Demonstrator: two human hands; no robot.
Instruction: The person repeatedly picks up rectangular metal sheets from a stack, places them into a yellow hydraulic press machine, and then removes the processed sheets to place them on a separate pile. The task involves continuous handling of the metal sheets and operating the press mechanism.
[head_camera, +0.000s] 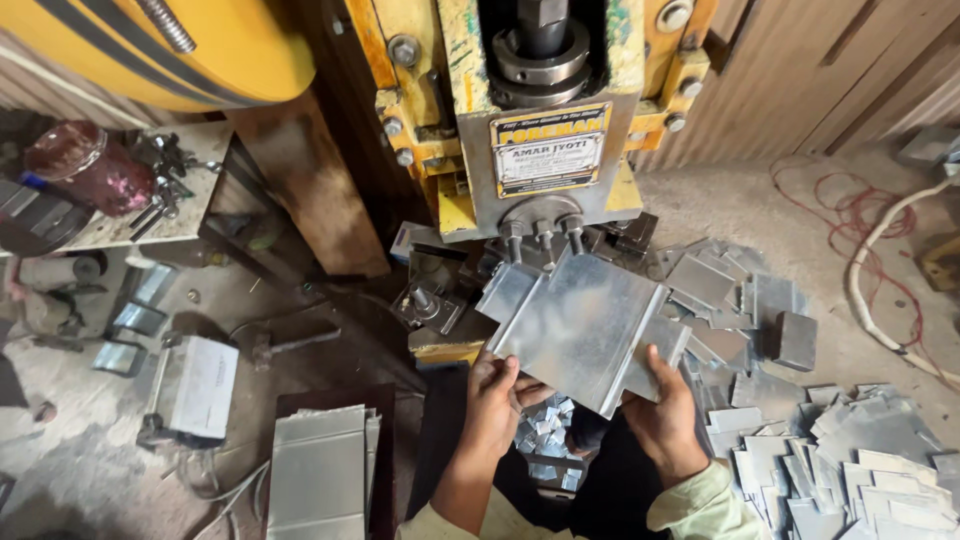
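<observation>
Both hands hold one notched sheet-metal blank (585, 325), shiny and galvanised-looking, tilted and pushed up toward the ram of the yellow-and-grey power press (545, 120). The left hand (495, 395) grips the blank's near-left edge, fingers curled under and thumb on top; the right hand (660, 405) pinches its near-right corner the same way. The far edge of the blank lies just below the press's punch bolts (545, 235), over the die block (440, 300), though whether it is seated against a stop cannot be told from this angle. Judging by this, the step in hand is feeding the blank into the tooling; the next move would call for squaring the far edge under the punch and getting fingers out from beneath the ram before any stroke. To the right of the press a heap of cut sheet pieces (800, 440) covers the floor, and small offcuts (545, 440) lie directly below the press between the forearms. To the left of the press and nearer the camera sits a neat stack of flat sheets (320, 470), with a white box-like unit (200, 385) just beyond it.
</observation>
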